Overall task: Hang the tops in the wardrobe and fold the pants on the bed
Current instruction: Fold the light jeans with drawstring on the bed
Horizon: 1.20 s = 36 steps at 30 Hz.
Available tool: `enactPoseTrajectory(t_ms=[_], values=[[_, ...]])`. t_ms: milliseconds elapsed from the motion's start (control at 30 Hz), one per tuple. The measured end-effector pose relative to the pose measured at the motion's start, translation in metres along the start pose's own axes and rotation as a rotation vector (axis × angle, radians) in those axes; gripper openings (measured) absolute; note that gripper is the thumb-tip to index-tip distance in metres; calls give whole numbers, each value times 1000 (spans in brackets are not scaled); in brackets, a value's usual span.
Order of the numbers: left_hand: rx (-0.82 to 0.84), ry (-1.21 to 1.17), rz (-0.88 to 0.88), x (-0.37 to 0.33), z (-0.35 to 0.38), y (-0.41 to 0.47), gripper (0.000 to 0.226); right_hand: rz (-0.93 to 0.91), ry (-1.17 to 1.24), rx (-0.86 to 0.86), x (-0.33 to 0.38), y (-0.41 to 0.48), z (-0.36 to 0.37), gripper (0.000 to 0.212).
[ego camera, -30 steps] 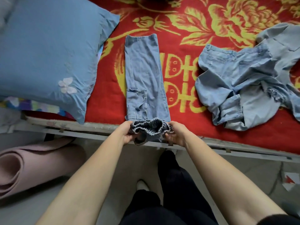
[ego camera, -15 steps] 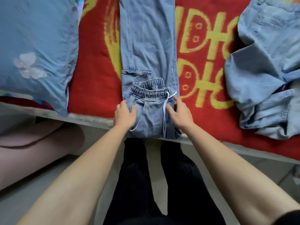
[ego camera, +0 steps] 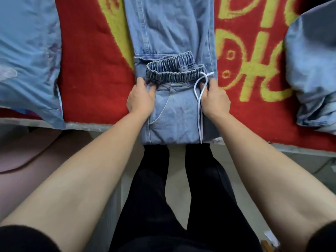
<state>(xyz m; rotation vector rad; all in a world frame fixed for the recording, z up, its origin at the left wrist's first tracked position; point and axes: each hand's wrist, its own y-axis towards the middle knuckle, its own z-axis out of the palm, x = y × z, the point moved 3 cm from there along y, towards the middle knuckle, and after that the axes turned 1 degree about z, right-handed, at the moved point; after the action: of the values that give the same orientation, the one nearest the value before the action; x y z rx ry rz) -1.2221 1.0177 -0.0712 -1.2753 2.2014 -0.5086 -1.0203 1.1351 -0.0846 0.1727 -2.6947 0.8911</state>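
Observation:
Light blue jeans [ego camera: 171, 30] lie lengthwise on the red blanket [ego camera: 94, 70], their top part folded up over the legs so the elastic waistband [ego camera: 174, 70] faces away from me. A white drawstring [ego camera: 200, 106] trails down the fold. My left hand [ego camera: 141, 99] grips the left edge of the folded part just below the waistband. At the right edge, my right hand [ego camera: 214, 99] holds the fabric next to the drawstring. The fold's near end overhangs the bed edge [ego camera: 87, 126].
A blue pillow [ego camera: 29, 57] lies at the left on the bed. A crumpled pile of light denim clothing [ego camera: 312, 70] sits at the right. A pink rolled mat [ego camera: 27, 160] lies on the floor at the left. My dark-trousered legs stand against the bed.
The waistband, held at the bed edge a second ago, has been folded up onto the legs. Both hands have slid up to just below the waistband, and the view has moved closer.

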Motion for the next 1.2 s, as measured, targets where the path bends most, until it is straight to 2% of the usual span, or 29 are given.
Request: enactPoseTrajectory(t_ms=[100, 200, 233, 300, 333, 400, 433, 500, 633, 733, 933, 1000, 1100, 1200], values=[[-161, 18, 78, -5, -13, -20, 35, -28, 71, -84, 3, -15, -6, 36], [-369, 92, 394, -6, -24, -53, 37, -201, 82, -241, 1, -46, -19, 56], [-380, 97, 521, -4, -24, -64, 36, -283, 30, -292, -2, -56, -22, 58], [-247, 159, 747, 3, -13, -83, 48, -471, -62, -341, -11, -74, -25, 60], [-125, 258, 813, 9, -4, -91, 66, -574, -112, -316, -16, -82, -23, 65], [87, 553, 841, 24, 12, -96, 108, -732, -311, -158, -25, -95, -9, 89], [139, 681, 828, 30, 18, -94, 119, -772, -440, -47, -29, -98, 0, 103], [144, 766, 798, 34, 24, -90, 119, -766, -648, 131, -35, -97, 14, 122], [130, 689, 765, 31, 27, -92, 107, -665, -637, 149, -31, -90, 13, 101], [158, 622, 766, 31, 23, -108, 91, -707, -581, 117, -28, -100, 0, 82], [240, 349, 622, 11, -12, -126, 64, -678, -576, 278, -10, -103, -41, 63], [312, 369, 560, 0, -30, -125, 57, -636, -570, 318, 3, -103, -60, 55], [450, 401, 511, -16, -60, -123, 41, -628, -530, 388, 23, -102, -89, 20], [686, 263, 449, -28, -82, -120, 22, -535, -534, 587, 35, -99, -114, 24]])
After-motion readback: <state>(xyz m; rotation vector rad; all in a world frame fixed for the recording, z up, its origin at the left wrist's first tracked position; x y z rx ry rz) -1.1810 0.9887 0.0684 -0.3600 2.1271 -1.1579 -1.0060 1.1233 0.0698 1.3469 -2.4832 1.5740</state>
